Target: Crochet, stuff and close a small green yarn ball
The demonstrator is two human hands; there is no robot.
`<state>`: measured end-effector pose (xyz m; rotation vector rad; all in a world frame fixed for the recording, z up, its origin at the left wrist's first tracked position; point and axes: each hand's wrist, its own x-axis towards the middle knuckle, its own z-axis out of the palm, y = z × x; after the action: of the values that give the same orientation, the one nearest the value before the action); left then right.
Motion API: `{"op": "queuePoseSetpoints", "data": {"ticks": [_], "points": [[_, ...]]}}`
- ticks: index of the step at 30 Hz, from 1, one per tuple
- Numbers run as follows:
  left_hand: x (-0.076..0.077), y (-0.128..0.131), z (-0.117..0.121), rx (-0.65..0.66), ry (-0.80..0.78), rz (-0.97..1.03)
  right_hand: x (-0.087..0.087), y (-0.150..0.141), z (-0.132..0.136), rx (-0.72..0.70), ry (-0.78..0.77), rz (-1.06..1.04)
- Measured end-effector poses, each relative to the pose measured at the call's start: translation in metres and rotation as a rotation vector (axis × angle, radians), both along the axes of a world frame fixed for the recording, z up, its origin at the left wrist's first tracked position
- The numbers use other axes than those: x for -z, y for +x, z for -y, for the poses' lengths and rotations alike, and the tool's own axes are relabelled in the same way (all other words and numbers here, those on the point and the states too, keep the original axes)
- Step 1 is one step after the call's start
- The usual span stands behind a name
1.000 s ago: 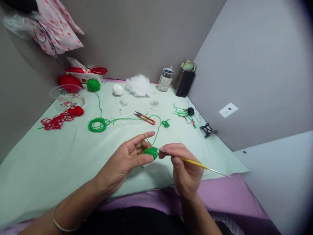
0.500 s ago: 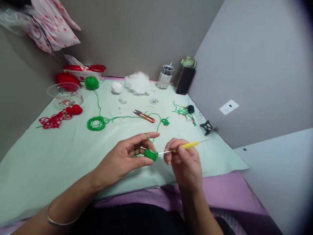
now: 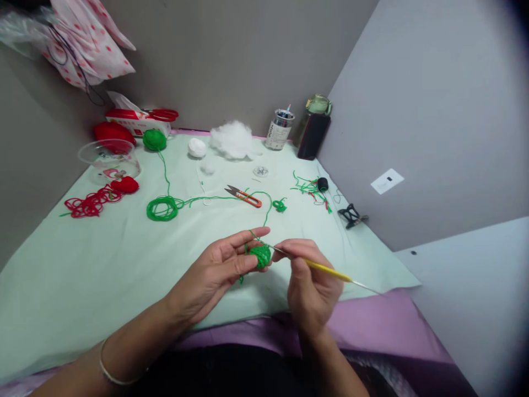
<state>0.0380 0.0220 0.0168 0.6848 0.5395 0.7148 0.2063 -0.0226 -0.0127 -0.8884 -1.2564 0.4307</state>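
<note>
Pinched between the thumb and fingers of my left hand [image 3: 219, 264] is a small green crochet piece [image 3: 260, 256]. Green yarn passes over the raised index finger of that hand and runs back across the table. My right hand [image 3: 312, 286] grips a crochet hook [image 3: 328, 269] by its yellow handle. The hook's metal tip reaches the upper right edge of the green piece, by the yarn. The handle's other end slants down to the right. My fingers hide part of the piece.
Beyond my hands lie orange thread snips [image 3: 243, 196], a green yarn coil [image 3: 162, 209] and a small green crocheted bit [image 3: 280, 205]. Farther back are a green yarn ball [image 3: 154, 140], white stuffing [image 3: 233, 140], a pen can [image 3: 280, 130] and a phone [image 3: 314, 136]. Red yarn [image 3: 91, 202] lies left.
My left hand has turned the green piece, which sits slightly higher. The hook has swung so its handle end points down to the right, with its tip at the yarn.
</note>
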Motion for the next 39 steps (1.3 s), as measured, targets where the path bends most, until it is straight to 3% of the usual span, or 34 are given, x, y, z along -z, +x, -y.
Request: {"op": "queuePoseSetpoints", "data": {"ticks": [6,9,11,15,23,32,39], "points": [[0.002,-0.008,-0.005,0.063,0.058,-0.052,-0.005,0.010,-0.002,-0.197,-0.164,-0.377],[0.002,-0.006,-0.004,0.061,0.111,-0.079,-0.007,0.009,-0.003,-0.305,-0.239,-0.449],[0.002,-0.004,-0.002,0.048,0.172,-0.104,-0.005,0.005,-0.002,-0.311,-0.231,-0.354],[0.002,-0.001,0.000,0.019,0.284,-0.213,0.000,0.000,0.000,-0.187,-0.162,-0.119],[-0.003,-0.005,-0.002,-0.069,0.573,-0.415,-0.003,0.005,-0.004,-0.360,-0.281,-0.398],[-0.008,-0.010,-0.002,-0.038,0.615,-0.485,-0.009,0.022,-0.005,-0.464,-0.276,-0.233],[-0.009,-0.011,-0.004,-0.007,0.633,-0.503,-0.019,0.032,0.002,-0.400,-0.226,0.101]]}}
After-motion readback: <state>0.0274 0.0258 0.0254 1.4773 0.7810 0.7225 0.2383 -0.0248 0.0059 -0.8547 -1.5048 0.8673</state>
